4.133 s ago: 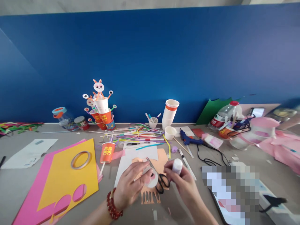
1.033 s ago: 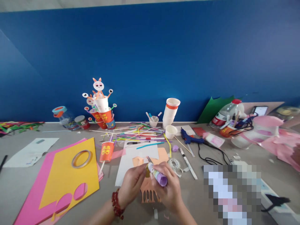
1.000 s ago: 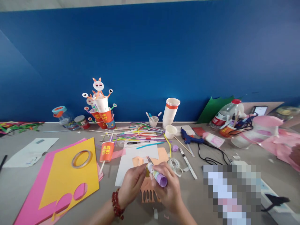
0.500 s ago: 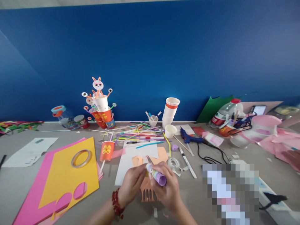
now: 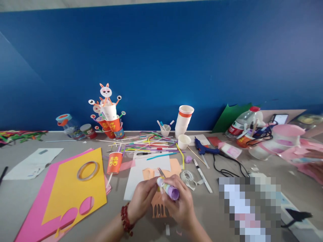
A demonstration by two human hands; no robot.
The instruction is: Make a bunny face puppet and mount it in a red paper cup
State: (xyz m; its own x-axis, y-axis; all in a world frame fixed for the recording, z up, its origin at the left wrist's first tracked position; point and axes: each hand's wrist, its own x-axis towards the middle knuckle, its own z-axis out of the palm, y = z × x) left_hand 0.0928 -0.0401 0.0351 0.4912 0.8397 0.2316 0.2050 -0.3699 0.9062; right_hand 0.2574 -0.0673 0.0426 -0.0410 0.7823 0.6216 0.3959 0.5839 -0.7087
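Observation:
My right hand (image 5: 180, 198) is wrapped round a purple glue stick (image 5: 173, 193) with a patterned label, held tilted with its base toward me. My left hand (image 5: 143, 198), with a red bead bracelet on the wrist, pinches at the far end of the stick; what its fingertips hold is hidden. Under the hands lies orange paper (image 5: 159, 205) with a row of narrow slots cut in it. Scissor blades (image 5: 162, 172) poke out just beyond the fingers. A small purple cap (image 5: 188, 159) and a white marker (image 5: 203, 175) lie to the right.
Coloured straws (image 5: 148, 143) are strewn behind the hands. Yellow cardboard (image 5: 65, 188) with a tape roll (image 5: 87, 170) and a red cup (image 5: 114, 163) stand left. A blue glue gun (image 5: 203, 147) with black cable lies right. Another person's hand (image 5: 314, 168) is at the far right edge.
My hands and the glue stick stay almost in place. At the far right, another person's hand has come further into view by the pink material.

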